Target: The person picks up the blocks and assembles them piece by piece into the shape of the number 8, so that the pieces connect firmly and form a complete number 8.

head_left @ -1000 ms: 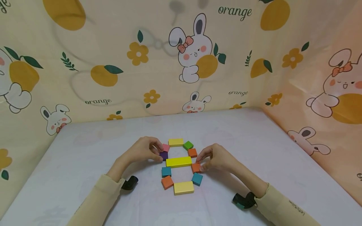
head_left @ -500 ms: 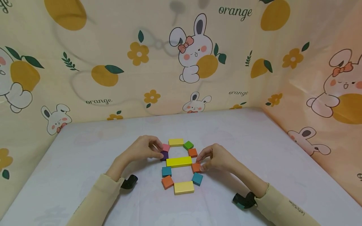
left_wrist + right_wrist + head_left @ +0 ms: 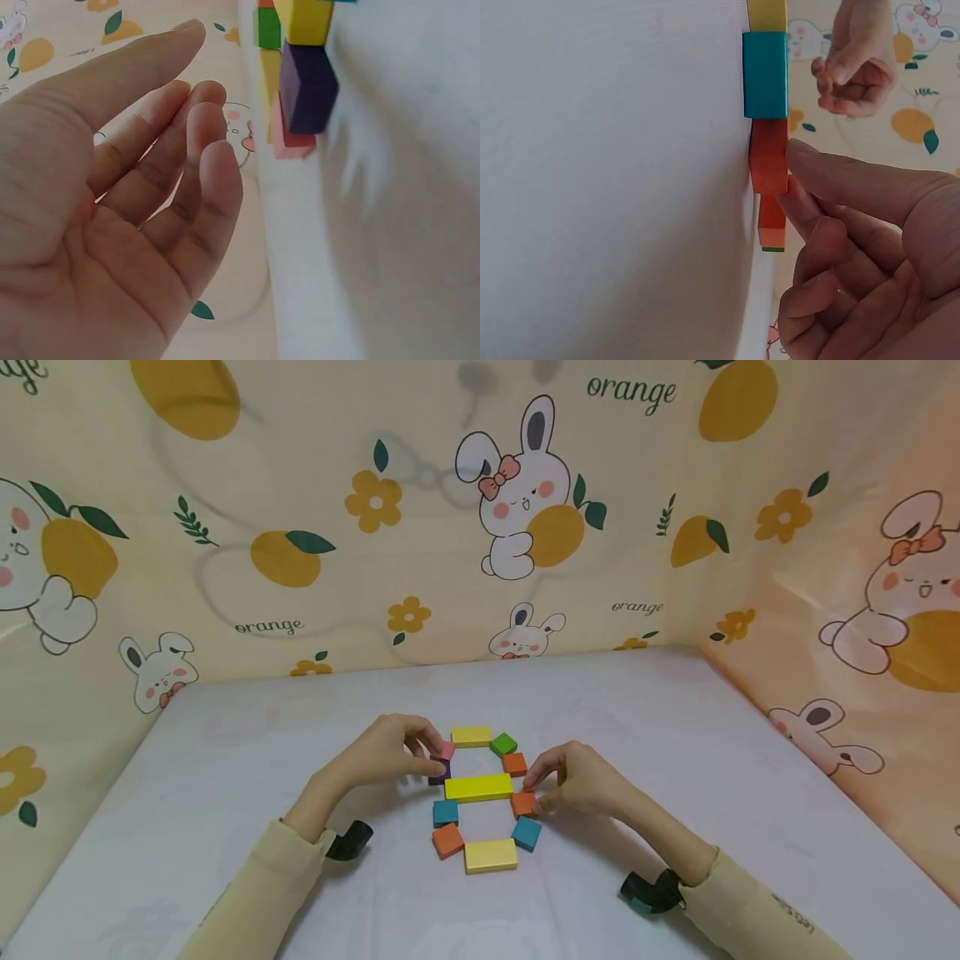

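Note:
My left hand hovers at the upper left of a ring of blocks, fingers relaxed and thumb overlapping the purple block in the head view. The left wrist view shows nothing between these fingers, and the purple block stands apart from them, beside a pink block. My right hand pinches an orange block on the ring's right side with thumb and index finger. In the right wrist view the thumb tip lies at the top edge of that orange block, its other fingers curled.
A long yellow block crosses the ring's middle. Yellow blocks close its far end and near end. A green block, another orange block and teal blocks complete its sides. All rest on a white-covered table.
My left hand has shifted slightly right and up, its thumb moving from the purple block's left edge to over it. My right hand stays at the orange block. The head view has turned slightly left.

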Demonstrator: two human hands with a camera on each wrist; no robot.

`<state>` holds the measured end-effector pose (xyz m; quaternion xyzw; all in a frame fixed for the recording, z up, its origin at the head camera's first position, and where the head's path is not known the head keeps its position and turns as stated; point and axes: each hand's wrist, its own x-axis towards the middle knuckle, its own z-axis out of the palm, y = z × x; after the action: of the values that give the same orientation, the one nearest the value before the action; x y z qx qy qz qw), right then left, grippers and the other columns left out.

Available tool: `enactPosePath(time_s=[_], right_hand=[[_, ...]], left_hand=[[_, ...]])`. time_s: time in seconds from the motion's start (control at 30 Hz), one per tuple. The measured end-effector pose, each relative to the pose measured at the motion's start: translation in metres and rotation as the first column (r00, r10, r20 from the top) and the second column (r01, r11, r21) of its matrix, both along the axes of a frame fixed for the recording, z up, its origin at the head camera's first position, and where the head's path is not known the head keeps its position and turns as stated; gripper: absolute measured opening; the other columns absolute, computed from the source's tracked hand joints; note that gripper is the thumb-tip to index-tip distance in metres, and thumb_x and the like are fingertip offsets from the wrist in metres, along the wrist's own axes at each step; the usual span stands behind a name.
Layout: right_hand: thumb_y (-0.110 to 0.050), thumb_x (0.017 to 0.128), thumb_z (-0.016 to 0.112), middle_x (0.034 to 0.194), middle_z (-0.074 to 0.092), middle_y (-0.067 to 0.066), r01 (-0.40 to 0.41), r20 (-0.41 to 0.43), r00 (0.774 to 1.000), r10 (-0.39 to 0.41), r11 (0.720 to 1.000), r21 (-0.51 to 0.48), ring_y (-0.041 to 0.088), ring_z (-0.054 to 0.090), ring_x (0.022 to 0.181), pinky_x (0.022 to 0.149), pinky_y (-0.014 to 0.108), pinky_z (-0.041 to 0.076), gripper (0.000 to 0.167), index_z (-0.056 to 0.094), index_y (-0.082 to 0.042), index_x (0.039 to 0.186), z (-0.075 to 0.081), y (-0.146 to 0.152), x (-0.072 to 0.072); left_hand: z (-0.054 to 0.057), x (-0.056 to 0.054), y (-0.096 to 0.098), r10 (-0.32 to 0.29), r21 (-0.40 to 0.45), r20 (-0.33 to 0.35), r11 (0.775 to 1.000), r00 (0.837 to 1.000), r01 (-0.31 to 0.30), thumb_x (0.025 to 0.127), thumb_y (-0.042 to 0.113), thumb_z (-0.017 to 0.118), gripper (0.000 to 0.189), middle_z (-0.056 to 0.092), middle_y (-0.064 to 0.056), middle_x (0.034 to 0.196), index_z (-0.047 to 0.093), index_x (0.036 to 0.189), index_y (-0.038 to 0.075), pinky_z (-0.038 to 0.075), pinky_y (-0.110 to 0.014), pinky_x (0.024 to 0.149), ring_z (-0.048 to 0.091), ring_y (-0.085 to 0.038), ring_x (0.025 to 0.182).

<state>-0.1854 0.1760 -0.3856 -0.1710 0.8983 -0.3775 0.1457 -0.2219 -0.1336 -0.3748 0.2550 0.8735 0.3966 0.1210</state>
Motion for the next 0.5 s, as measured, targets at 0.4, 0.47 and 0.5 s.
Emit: enactPosePath(time_s=[0.4,0.47,0.5], right_hand=[[-0.014,0.077,0.086,0.085,0.07,-0.006,0.014,-0.022,1.0,-0.014,1.0,-0.005,0.023,0.055,0.074,0.061,0.032,0.046,0.014,0.077,-0.017,0.086,0.002,0.004,-0.003],[-0.017,0.078,0.085,0.083,0.07,-0.006,0.03,-0.025,0.999,-0.03,1.0,0.0,0.023,0.055,0.074,0.059,0.031,0.045,0.011,0.077,-0.018,0.086,0.003,0.005,-0.003],[-0.018,0.079,0.084,0.082,0.07,-0.007,0.033,-0.031,0.999,-0.032,0.999,0.003,0.023,0.055,0.074,0.059,0.031,0.044,0.01,0.077,-0.017,0.085,0.004,0.005,-0.004]], left_hand=[[0.015,0.014,-0.011,0.024,-0.036,-0.115,0.999,0.993,-0.028,0.09,0.027,0.074,0.011,0.066,0.009,0.089,0.071,0.097,0.019,0.051,-0.033,0.075,0.059,-0.015,0.083],[0.016,0.019,-0.018,0.021,-0.053,-0.127,0.998,0.992,-0.027,0.092,0.027,0.072,0.009,0.065,0.01,0.089,0.07,0.097,0.019,0.05,-0.033,0.075,0.058,-0.015,0.082],[0.017,0.023,-0.022,0.021,-0.064,-0.13,0.997,0.991,-0.03,0.093,0.027,0.071,0.008,0.065,0.01,0.089,0.07,0.097,0.019,0.05,-0.033,0.074,0.057,-0.015,0.082]])
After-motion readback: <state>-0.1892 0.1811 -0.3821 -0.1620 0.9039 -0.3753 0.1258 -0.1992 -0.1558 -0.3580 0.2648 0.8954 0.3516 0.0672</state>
